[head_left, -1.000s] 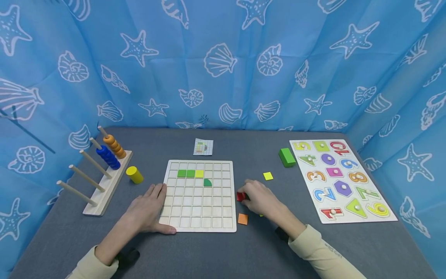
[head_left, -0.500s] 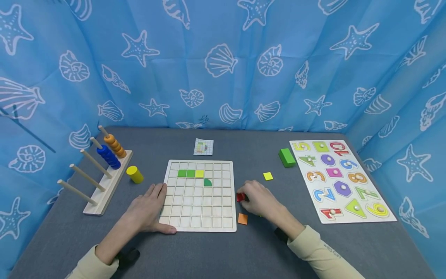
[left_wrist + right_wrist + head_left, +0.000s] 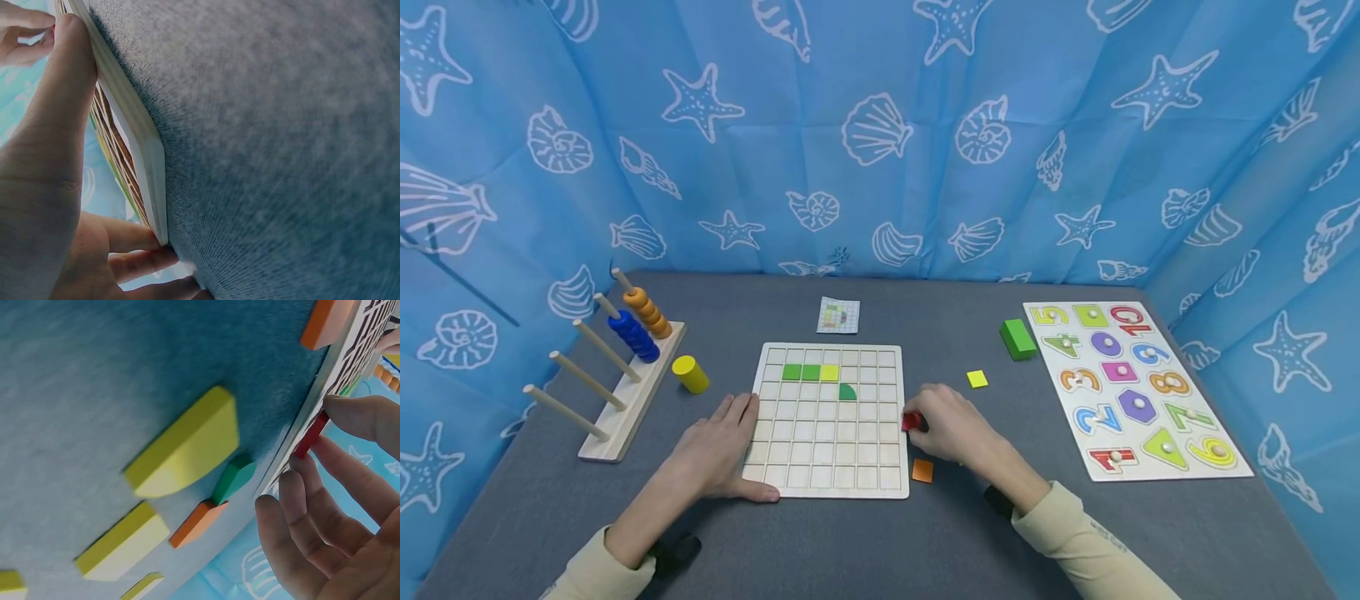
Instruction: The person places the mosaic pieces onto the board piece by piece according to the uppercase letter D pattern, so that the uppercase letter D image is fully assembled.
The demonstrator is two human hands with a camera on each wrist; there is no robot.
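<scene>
My left hand (image 3: 711,454) rests against the wooden grid board (image 3: 822,454), with its fingers along the left side and its thumb on the near edge. In the left wrist view, the thumb and fingertips touch the board's rim (image 3: 151,153). At the board's right edge, my right hand (image 3: 953,423) pinches a small red tile (image 3: 912,422) between thumb and fingers. The right wrist view shows that red tile (image 3: 311,434) held tilted beside the grid. On the board sit two green square tiles (image 3: 801,372), one yellow square tile (image 3: 829,372) and a green quarter-circle tile (image 3: 847,392).
Loose pieces lie right of the board: an orange tile (image 3: 922,471), a yellow tile (image 3: 977,379) and a rounded yellow piece (image 3: 187,450). A pattern card (image 3: 838,316) lies behind. Left stand a peg stacker (image 3: 632,392) and yellow cylinder (image 3: 690,376); right, a green block (image 3: 1017,339) and number puzzle (image 3: 1138,392).
My right hand has shifted slightly left with the red tile, from the tabletop to the board's right edge. The left hand has stayed in place on the board.
</scene>
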